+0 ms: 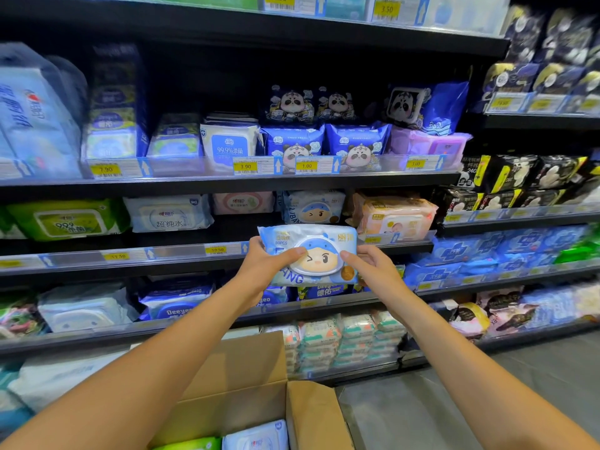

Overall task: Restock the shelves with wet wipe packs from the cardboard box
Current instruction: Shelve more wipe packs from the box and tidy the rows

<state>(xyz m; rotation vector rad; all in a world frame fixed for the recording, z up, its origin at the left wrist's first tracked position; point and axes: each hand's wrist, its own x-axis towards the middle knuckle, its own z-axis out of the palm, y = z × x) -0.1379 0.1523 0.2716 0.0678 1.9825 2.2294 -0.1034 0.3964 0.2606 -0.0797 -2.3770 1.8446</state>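
I hold a light blue wet wipe pack (311,251) with a cartoon face on its lid, just in front of the middle shelf (181,264). My left hand (266,269) grips its left end, thumb across the front. My right hand (373,267) grips its right end the same way. Behind it, on that shelf, lies a matching blue pack (313,207). The open cardboard box (246,378) stands below my arms; a green pack (191,444) and a white-blue pack (256,436) show inside.
Black shelves run the full width, stocked with wipe packs: a green pack (68,219) and a white pack (168,214) to the left, a pink pack (394,217) to the right. Price tags line each shelf edge. Grey floor (535,378) lies at the lower right.
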